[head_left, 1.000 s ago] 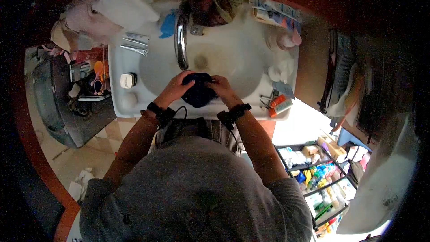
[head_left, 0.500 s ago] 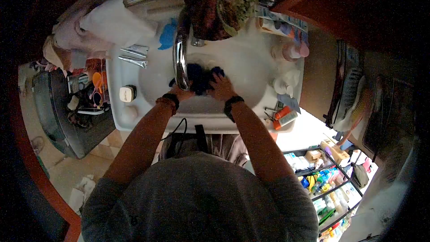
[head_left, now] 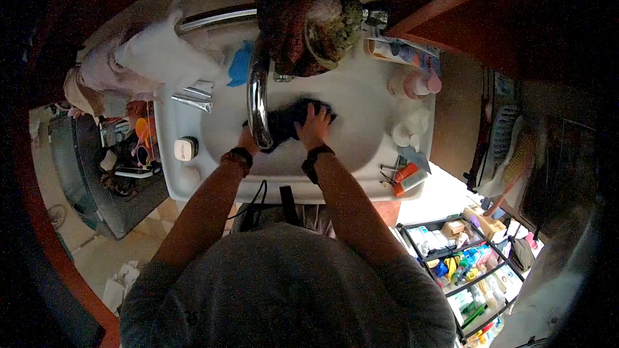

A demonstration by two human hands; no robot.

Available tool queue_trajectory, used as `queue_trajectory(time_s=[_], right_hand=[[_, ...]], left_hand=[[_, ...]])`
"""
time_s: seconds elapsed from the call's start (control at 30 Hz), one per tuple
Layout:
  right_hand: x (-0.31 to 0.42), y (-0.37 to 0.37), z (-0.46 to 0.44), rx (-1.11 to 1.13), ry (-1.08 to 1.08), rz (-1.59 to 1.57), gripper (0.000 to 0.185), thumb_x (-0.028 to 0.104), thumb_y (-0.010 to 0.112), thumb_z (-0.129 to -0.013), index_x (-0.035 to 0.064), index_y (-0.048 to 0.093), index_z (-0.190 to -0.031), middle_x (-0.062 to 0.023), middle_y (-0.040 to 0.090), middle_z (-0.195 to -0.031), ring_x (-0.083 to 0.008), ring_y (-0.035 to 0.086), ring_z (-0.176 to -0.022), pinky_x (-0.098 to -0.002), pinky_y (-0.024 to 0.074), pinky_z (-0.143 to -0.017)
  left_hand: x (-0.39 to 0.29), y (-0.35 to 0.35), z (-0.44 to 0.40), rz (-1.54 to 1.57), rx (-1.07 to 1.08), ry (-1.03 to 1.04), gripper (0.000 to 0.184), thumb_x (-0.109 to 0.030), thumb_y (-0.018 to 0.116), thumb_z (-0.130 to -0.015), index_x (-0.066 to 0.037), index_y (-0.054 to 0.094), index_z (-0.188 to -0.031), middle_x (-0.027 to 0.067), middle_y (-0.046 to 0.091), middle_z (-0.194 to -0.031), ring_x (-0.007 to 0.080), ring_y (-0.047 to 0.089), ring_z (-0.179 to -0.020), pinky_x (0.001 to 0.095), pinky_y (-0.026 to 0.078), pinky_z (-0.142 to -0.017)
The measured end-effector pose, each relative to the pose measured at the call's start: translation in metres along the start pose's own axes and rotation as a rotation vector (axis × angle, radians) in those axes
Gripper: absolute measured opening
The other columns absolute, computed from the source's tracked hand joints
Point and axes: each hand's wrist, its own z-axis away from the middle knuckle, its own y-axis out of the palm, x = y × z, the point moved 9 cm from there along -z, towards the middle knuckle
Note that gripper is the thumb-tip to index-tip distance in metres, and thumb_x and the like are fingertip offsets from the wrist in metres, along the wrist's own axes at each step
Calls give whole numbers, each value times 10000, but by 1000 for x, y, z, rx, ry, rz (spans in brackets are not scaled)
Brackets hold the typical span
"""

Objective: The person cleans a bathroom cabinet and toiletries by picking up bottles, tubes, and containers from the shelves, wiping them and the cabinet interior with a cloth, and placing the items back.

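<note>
A dark, wet-looking cloth (head_left: 284,122) lies bunched in the bowl of the white sink (head_left: 364,132). My right hand (head_left: 314,127) rests on the cloth's right part, its fingers spread over the fabric. At the cloth's lower left end is my left hand (head_left: 249,138); the chrome spout (head_left: 258,100) covers part of it, and its fingers are mostly hidden. Both wrists wear dark bands. Whether water is running from the spout cannot be made out.
Brownish cloths (head_left: 290,26) hang over the tap pipe. Silver tubes (head_left: 193,96), a small white-lidded jar (head_left: 186,148) and a blue item (head_left: 240,64) sit on the left. Bottles (head_left: 406,132) and an orange-and-white tube (head_left: 409,179) line the right rim.
My right hand has shifted slightly, its fingers now spread on top of the cloth. The cloth looks more stretched out sideways, and my left hand sits lower left. The whole view has shifted slightly.
</note>
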Motion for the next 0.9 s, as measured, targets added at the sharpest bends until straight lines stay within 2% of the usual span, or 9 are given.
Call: queue_trajectory(time_s=[0.1, 0.2, 0.27, 0.37, 0.5, 0.57, 0.7, 0.8, 0.9], right_hand=[[20, 87, -30, 371, -155, -699, 595, 257, 623, -875, 98, 354, -1382, -214, 406, -1333, -292, 491, -1144, -410, 442, -928], [80, 35, 13, 698, -273, -1028, 542, 243, 617, -883, 83, 403, -1355, -169, 504, -1245, -219, 513, -1103, -357, 441, -920], [102, 12, 35, 726, -328, -1027, 461, 280, 571, -904, 67, 459, -1297, -177, 538, -1200, -252, 508, -1099, -368, 429, -929], [92, -17, 35, 259, -436, -560, 433, 386, 443, -948, 85, 516, -1251, -213, 538, -1212, -382, 488, -1138, -443, 399, -965], [38, -37, 3, 15, -188, 20, 496, 249, 524, -924, 106, 370, -1373, -213, 320, -1413, -390, 372, -1252, -489, 362, -995], [25, -27, -4, -172, -208, 242, 551, 250, 524, -923, 137, 315, -1420, -213, 154, -1503, -414, 226, -1352, -530, 310, -1032], [4, 28, 4, 248, -161, 232, 650, 269, 553, -909, 201, 229, -1469, -146, -85, -1540, -417, 46, -1399, -565, 272, -1046], [-9, 29, -2, 206, -206, 330, 701, 291, 621, -869, 200, 253, -1458, -138, -63, -1539, -401, 55, -1400, -542, 302, -1040], [-13, 32, -6, 136, 3, 120, 739, 295, 683, -825, 153, 291, -1435, -170, 195, -1491, -358, 239, -1356, -524, 315, -1042]], left_hand=[[35, 43, -46, 508, -147, 116, 450, -263, 486, -944, -51, 410, -1335, 107, 549, -1201, 259, 528, -1061, 395, 426, -906], [64, 76, -73, 1244, -65, 217, 458, -235, 495, -934, -31, 406, -1334, 97, 596, -1110, 254, 582, -973, 389, 464, -855], [39, 66, -43, 1885, 222, -145, 443, -290, 550, -943, -70, 431, -1309, 25, 605, -1078, 190, 598, -923, 338, 507, -776], [5, 21, -15, 1708, 288, -86, 453, -335, 532, -945, -73, 436, -1302, 40, 618, -1041, 194, 603, -899, 344, 509, -762], [-9, -27, 4, 1108, 168, 77, 482, -406, 514, -939, -81, 447, -1289, 59, 630, -992, 199, 610, -874, 370, 520, -752], [29, 18, -17, 1312, 190, -72, 494, -273, 540, -913, -53, 406, -1335, 169, 485, -1236, 288, 524, -1084, 410, 482, -858], [46, 54, -25, 1613, 34, -259, 547, -235, 571, -891, -42, 378, -1365, 217, 402, -1371, 346, 467, -1199, 453, 456, -917], [41, 55, -20, 1620, -9, -306, 536, -237, 576, -890, -41, 392, -1354, 203, 417, -1358, 333, 475, -1185, 451, 456, -915], [21, 43, -13, 1423, 75, -249, 503, -224, 574, -893, -39, 417, -1333, 186, 443, -1332, 308, 494, -1158, 435, 459, -909]])
